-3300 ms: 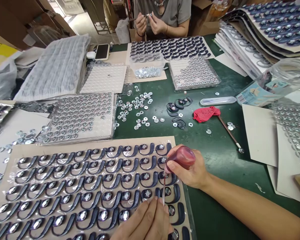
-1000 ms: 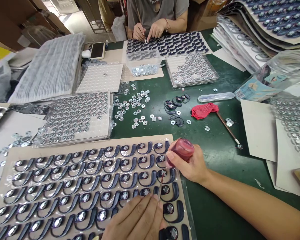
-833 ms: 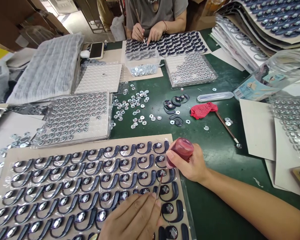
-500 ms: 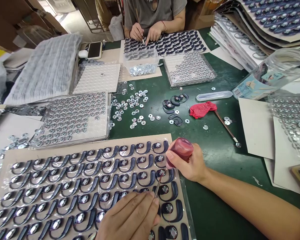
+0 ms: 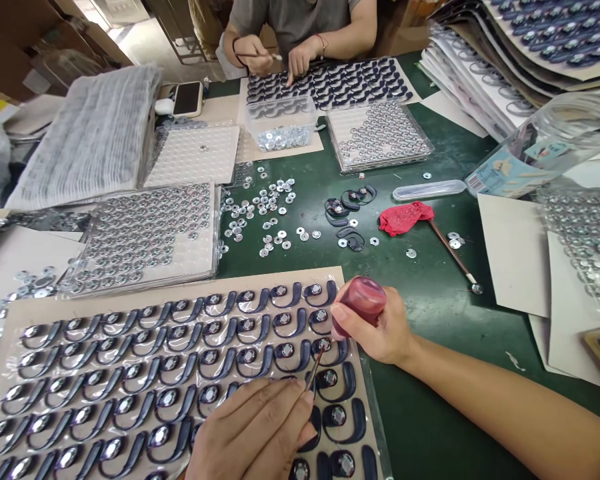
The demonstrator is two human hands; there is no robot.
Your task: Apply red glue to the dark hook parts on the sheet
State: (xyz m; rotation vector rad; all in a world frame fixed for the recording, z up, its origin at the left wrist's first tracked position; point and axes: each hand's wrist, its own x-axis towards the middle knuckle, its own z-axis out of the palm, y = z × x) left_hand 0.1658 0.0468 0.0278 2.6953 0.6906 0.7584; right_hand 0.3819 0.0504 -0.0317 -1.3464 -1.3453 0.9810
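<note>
My right hand (image 5: 380, 330) is wrapped round a small dark-red bottle (image 5: 361, 304), its tip down on a round metal disc at the right end of a card (image 5: 180, 293) covered with rows of dark hook-shaped parts. My left hand (image 5: 255, 433) rests on the card's lower rows. Its fingertips pinch a thin stick (image 5: 315, 369) that slants up to the same part under the bottle.
Loose metal discs (image 5: 267, 213) lie on the green table, with disc trays (image 5: 150, 233) (image 5: 377, 137), a clear tub (image 5: 280, 123), a red cloth (image 5: 407, 218), a brush (image 5: 455, 260) and stacked cards (image 5: 520, 60). Across the table a person's hands (image 5: 280, 60) work on another card.
My left hand has slid a little left and down the card with the stick. The bottle hand has barely moved. The person opposite has lowered both hands to their card.
</note>
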